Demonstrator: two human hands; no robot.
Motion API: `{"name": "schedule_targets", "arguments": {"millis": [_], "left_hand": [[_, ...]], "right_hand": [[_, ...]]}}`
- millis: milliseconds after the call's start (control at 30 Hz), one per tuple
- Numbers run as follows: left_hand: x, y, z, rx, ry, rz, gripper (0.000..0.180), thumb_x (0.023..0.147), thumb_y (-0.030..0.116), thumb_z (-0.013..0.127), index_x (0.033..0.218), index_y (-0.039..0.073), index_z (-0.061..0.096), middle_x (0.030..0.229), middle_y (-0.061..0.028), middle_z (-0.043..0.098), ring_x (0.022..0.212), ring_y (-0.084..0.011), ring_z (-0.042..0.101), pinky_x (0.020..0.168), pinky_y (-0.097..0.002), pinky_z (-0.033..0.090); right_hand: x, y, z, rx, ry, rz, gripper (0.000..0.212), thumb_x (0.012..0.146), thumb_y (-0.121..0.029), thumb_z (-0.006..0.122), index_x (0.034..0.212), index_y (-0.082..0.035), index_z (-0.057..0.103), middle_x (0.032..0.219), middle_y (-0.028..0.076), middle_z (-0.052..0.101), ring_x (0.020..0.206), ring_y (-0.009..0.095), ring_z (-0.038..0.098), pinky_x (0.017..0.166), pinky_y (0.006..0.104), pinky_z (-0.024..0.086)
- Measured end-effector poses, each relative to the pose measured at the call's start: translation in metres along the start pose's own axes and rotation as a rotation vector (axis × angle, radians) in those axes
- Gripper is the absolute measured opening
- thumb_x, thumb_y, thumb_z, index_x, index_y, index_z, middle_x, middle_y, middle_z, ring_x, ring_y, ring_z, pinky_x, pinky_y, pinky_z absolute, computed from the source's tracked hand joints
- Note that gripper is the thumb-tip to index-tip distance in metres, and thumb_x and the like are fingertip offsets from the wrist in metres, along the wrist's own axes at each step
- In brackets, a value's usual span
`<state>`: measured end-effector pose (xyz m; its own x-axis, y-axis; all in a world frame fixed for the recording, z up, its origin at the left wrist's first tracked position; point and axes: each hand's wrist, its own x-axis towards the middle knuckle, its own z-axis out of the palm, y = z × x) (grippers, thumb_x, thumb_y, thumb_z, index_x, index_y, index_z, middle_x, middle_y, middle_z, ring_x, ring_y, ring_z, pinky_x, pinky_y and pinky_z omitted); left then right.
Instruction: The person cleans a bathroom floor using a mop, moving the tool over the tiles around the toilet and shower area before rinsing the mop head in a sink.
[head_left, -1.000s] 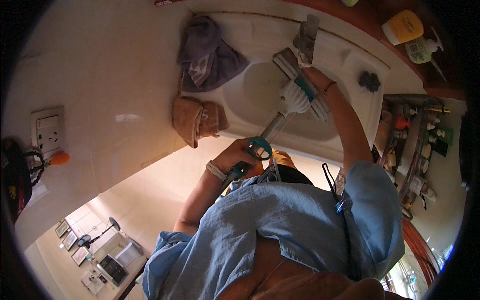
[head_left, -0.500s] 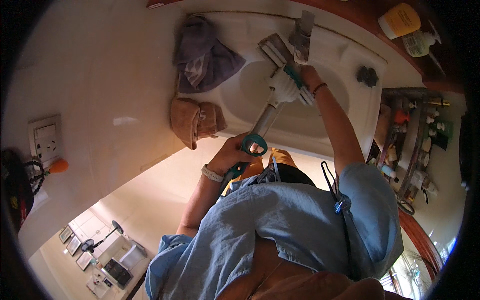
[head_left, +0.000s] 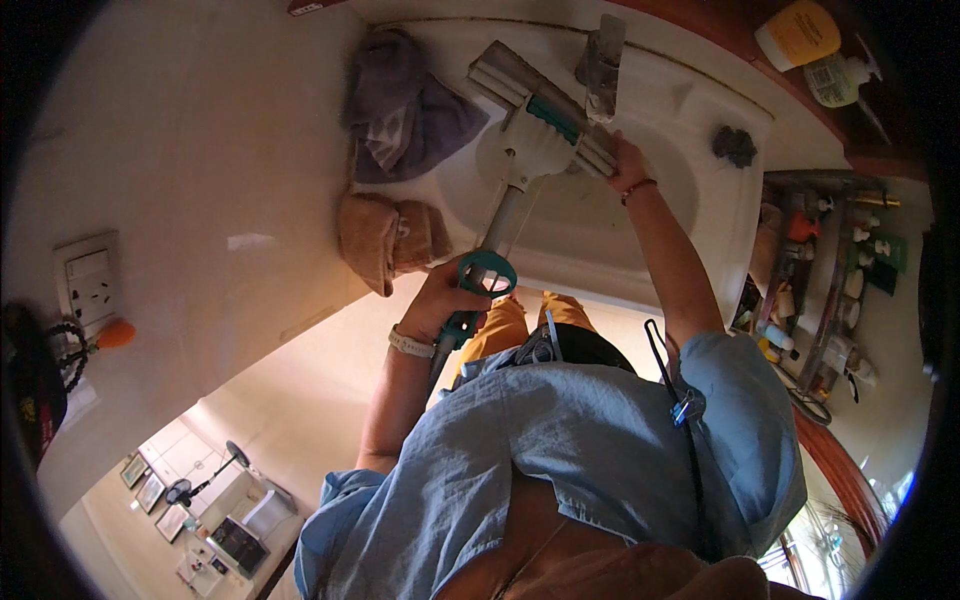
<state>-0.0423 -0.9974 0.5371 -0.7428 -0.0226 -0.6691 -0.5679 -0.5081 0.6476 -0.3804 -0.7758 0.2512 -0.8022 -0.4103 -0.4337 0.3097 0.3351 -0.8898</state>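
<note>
A sponge mop with a grey pole slants over the white washbasin, its head under the metal tap. Around the pole, at the green pull lever, my left hand is closed. My right hand grips the right end of the mop head beside the tap, its fingertips partly hidden. The long grey sponge strip is spread out along the head, tilted down to the right.
Over the basin's left edge lie a grey-purple towel and a brown cloth. A dark scrubber sits on the right rim. Bottles stand on the wooden ledge at the top right; a crowded shelf rack is at right.
The mop head has turned and shifted left, showing more of its length and the sponge strip. My left hand has moved slightly left with the lever; my right hand stays at the head's end.
</note>
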Motion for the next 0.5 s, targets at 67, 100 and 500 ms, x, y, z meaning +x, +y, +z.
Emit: {"name": "schedule_targets", "arguments": {"millis": [67, 100, 500], "left_hand": [[-0.018, -0.004, -0.018, -0.032, 0.110, 0.009, 0.038, 0.065, -0.002, 0.069, 0.099, 0.002, 0.054, 0.065, -0.0102, 0.061, 0.048, -0.0180, 0.059, 0.043, -0.0284, 0.049], [-0.016, -0.004, -0.017, -0.032, 0.101, 0.007, 0.038, 0.065, -0.002, 0.069, 0.099, 0.002, 0.054, 0.065, -0.0102, 0.061, 0.048, -0.0180, 0.059, 0.043, -0.0284, 0.049], [-0.010, -0.019, -0.023, 0.001, -0.015, 0.079, 0.047, 0.068, 0.000, 0.067, 0.113, 0.001, 0.054, 0.082, -0.0075, 0.063, 0.055, -0.0119, 0.059, 0.048, -0.0234, 0.049]], "right_hand": [[-0.048, -0.074, 0.059, 1.102, -0.250, 0.429, 0.042, 0.095, -0.029, 0.051, 0.126, 0.000, 0.050, 0.125, 0.010, 0.053, 0.113, 0.026, 0.052, 0.096, 0.0365, 0.043], [-0.069, -0.092, 0.058, 1.101, -0.241, 0.426, 0.042, 0.095, -0.029, 0.051, 0.126, 0.000, 0.050, 0.125, 0.010, 0.053, 0.113, 0.026, 0.052, 0.096, 0.0365, 0.043], [-0.024, -0.064, 0.040, -0.250, -0.168, 0.185, 0.056, 0.093, -0.043, 0.047, 0.130, -0.002, 0.046, 0.117, 0.008, 0.057, 0.099, 0.024, 0.056, 0.085, 0.0342, 0.046]]}}
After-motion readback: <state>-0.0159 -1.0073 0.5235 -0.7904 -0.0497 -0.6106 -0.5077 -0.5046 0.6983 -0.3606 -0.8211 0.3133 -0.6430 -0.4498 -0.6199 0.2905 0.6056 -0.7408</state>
